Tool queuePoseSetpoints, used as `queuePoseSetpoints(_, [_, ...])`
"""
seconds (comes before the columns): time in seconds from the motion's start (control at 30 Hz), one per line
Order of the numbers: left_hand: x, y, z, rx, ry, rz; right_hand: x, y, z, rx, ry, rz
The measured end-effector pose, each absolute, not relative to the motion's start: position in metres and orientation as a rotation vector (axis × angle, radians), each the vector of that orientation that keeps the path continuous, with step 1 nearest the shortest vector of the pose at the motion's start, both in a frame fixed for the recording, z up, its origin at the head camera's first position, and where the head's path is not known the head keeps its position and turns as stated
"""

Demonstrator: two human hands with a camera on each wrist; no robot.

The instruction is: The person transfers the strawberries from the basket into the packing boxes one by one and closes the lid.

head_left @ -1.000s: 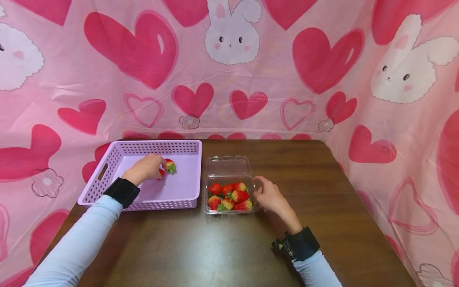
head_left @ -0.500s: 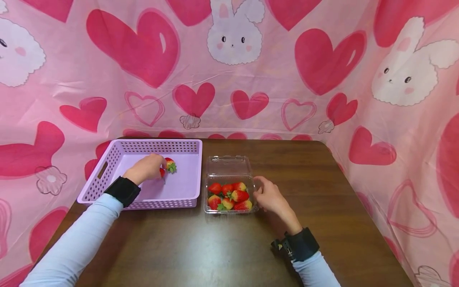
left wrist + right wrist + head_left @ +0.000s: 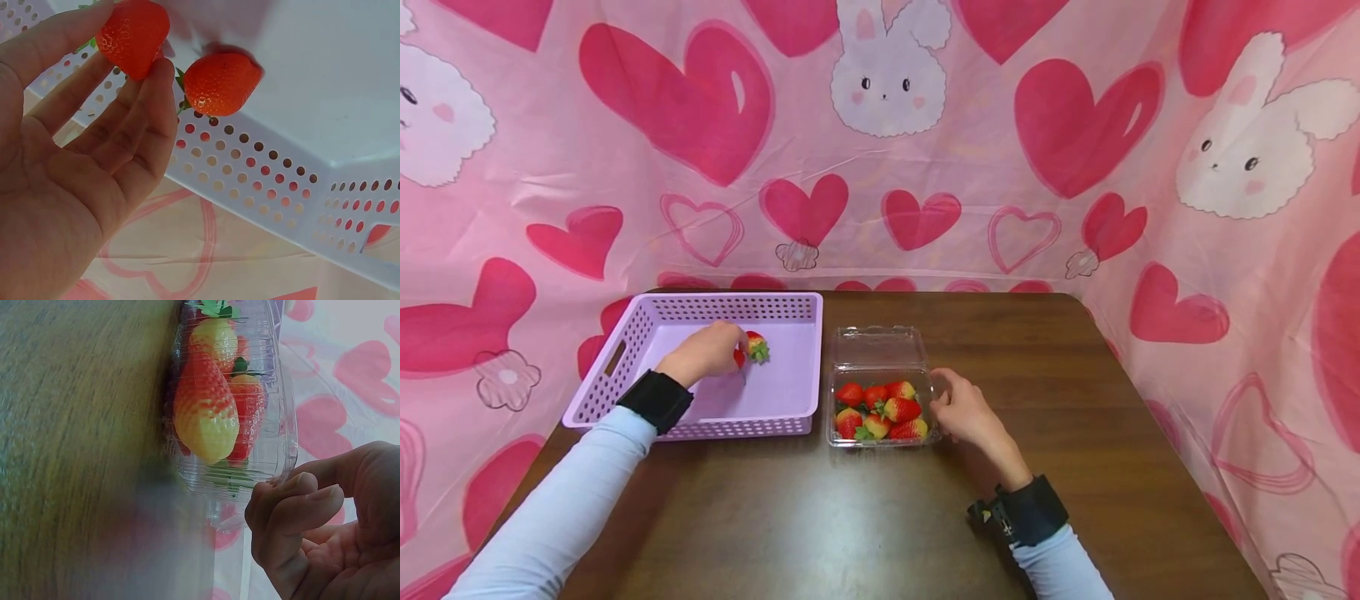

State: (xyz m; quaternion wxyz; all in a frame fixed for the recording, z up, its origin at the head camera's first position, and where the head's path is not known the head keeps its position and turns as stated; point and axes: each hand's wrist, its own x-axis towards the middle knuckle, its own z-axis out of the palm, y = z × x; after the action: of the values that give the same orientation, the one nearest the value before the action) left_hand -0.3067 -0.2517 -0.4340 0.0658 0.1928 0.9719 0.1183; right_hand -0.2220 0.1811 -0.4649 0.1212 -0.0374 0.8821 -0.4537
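My left hand (image 3: 703, 354) reaches into a lilac plastic basket (image 3: 786, 387) and holds a strawberry (image 3: 134, 37) between thumb and fingers. Beside it, apart from the fingers, a second red strawberry (image 3: 222, 84) lies on the basket floor. To the right of the basket stands a clear plastic clamshell container (image 3: 880, 347), its lid tipped back, with several red and yellow strawberries (image 3: 901, 409) inside. My right hand (image 3: 966, 408) grips the container's right rim with curled fingers (image 3: 294, 509). In the head view, most of the held strawberry is hidden behind the left hand.
Both containers stand on a dark brown wooden table (image 3: 850, 517). A pink cloth (image 3: 865, 158) with hearts and rabbits hangs behind the table and along its sides. Each wrist wears a black strap (image 3: 657, 402).
Both hands, the basket and the container stay where they were. Only the head view shifts very slightly.
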Motion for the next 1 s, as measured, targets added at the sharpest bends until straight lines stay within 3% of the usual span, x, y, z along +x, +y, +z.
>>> queuePoseSetpoints(1.0, [-0.291,-0.234,-0.412,0.655,3.017,0.366,-0.222,0.181,-0.465,-0.128,2.591,-1.32])
